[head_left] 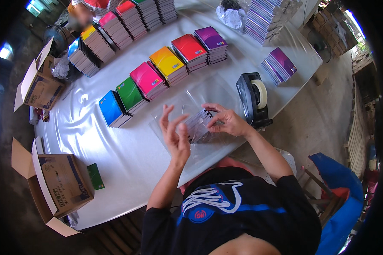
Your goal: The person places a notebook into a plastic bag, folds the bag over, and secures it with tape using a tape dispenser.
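Cardboard boxes (57,182) are sitting at the worktop's (127,148) left edge, with coloured notebook stacks (146,78) lying further in. Nearer the person, the left hand (175,135) is hovering open with fingers spread, touching the clear plastic bag (187,106). The right hand (225,120) is pinching the notebook bundle (198,124) inside it, beside the tape dispenser (253,100).

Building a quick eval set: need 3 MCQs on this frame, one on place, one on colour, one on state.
1. Where is the tape dispenser?
A. beside the right hand
B. on a cardboard box
C. on the floor

2. Which colour is the notebook pile nearest the table's left end, in the near row?
A. purple
B. blue
C. yellow

3. What does the left hand do?
A. grips the dispenser
B. rests flat
C. is raised, fingers spread

Answers: 1 A, it sits just right of that hand; 2 B, the blue pile ends the row; 3 C, it is lifted beside the clear-bagged stack.
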Tool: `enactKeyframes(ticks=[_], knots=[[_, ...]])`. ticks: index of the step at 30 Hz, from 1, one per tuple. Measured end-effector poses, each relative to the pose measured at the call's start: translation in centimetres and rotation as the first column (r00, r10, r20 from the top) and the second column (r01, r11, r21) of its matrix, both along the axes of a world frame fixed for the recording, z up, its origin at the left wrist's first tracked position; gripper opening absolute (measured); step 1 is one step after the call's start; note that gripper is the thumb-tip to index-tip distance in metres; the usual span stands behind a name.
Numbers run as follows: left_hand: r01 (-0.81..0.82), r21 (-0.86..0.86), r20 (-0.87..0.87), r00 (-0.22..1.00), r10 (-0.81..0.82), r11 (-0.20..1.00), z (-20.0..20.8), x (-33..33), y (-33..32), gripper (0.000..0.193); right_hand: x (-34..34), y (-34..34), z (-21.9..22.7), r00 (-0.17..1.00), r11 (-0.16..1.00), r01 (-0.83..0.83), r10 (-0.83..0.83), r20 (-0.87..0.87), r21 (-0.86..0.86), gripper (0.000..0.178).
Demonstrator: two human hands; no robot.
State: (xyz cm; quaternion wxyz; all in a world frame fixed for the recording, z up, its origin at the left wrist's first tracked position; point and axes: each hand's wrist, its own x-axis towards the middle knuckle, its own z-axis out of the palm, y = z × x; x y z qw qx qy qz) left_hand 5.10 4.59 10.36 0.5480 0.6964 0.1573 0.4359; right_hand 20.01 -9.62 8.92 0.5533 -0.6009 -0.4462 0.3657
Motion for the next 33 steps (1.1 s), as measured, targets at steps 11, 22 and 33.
enactKeyframes(ticks=[11, 22, 33], knots=[[0.151, 0.196, -0.340, 0.937, -0.077, 0.969, -1.9, -0.7, -0.8, 0.033, 0.0, 0.9, 0.5, 0.992, 0.995, -0.098, 0.098, 0.085, 0.000, 0.033], [-0.009, -0.138, -0.381, 0.923, -0.045, 0.990, -0.9, 1.0, 0.5, 0.019, 0.1, 1.7, 1.7, 0.996, 0.992, 0.043, -0.051, -0.071, -0.115, 0.081], [0.136, -0.490, -0.402, 0.841, -0.362, 0.861, -1.3, -0.3, 2.8, 0.034, 1.8, 4.8, 1.8, 0.999, 0.973, 0.014, -0.003, 0.047, -0.229, 0.017]])
